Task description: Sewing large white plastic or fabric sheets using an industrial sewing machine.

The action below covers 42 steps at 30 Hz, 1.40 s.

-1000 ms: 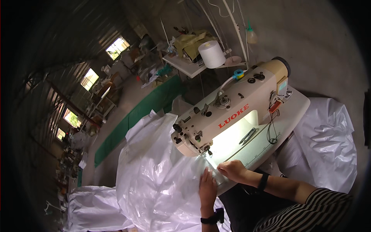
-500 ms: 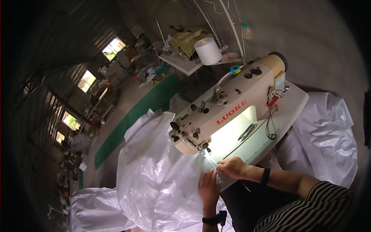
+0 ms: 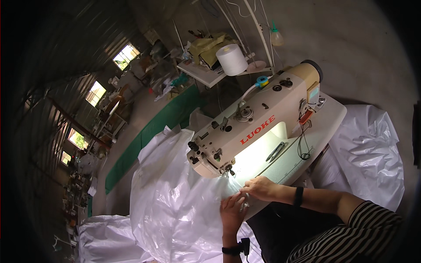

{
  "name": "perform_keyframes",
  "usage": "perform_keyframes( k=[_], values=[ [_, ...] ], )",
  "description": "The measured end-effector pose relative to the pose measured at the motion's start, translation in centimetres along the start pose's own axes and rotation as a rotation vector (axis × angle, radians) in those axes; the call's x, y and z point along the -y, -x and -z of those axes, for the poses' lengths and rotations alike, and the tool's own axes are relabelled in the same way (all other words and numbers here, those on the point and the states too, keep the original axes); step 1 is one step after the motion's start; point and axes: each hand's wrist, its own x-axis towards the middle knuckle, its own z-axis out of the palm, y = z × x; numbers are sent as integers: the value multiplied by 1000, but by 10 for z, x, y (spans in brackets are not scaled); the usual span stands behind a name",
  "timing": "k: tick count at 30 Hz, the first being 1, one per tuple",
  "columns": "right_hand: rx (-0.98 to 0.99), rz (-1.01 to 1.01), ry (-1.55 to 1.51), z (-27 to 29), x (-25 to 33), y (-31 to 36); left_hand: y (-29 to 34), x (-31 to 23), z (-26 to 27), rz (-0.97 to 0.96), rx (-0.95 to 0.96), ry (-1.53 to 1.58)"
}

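A large sheet of shiny white plastic-like material (image 3: pixel 175 188) lies under the needle end of a white sewing machine (image 3: pixel 258 118) and hangs off to the left in loose folds. Just in front of the needle, my right hand (image 3: pixel 259 188) pinches the sheet's edge between thumb and fingers. Close beside it on the left is my left hand (image 3: pixel 232 212), its bent fingers gripping the same edge; its thumb is hidden. Both hands sit in the glow of the machine's lamp, their fingertips almost touching.
Tweezers (image 3: pixel 275 151) rest on the machine bed under the arm. Behind it stands a white thread cone (image 3: pixel 231 60) beside a cluttered small table (image 3: pixel 201 73). More white sheeting (image 3: pixel 372 153) is piled at the right. A green strip (image 3: pixel 144 140) runs along the floor at left.
The whole view has shifted slightly, so the machine appears a little farther left. My left fingers have slid slightly back along the sheet's edge; my right hand keeps its pinch.
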Motion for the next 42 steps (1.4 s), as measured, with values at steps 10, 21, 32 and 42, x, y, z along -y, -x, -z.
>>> perform_keyframes(
  k=[10, 21, 32, 42],
  values=[
    [64, -60, -63, 1, -7, -17, -18, 29, 3, -61, -31, 131],
    [133, -96, -163, 4, -19, -25, -53, 51, -22, 523, -82, 312],
    [-58, 66, -7, -17, -29, -29, -51, 50, -28, 381, -222, 304],
    [-49, -149, -217, -15, -26, -30, -43, 47, -28, 185, -235, 179]
  ],
)
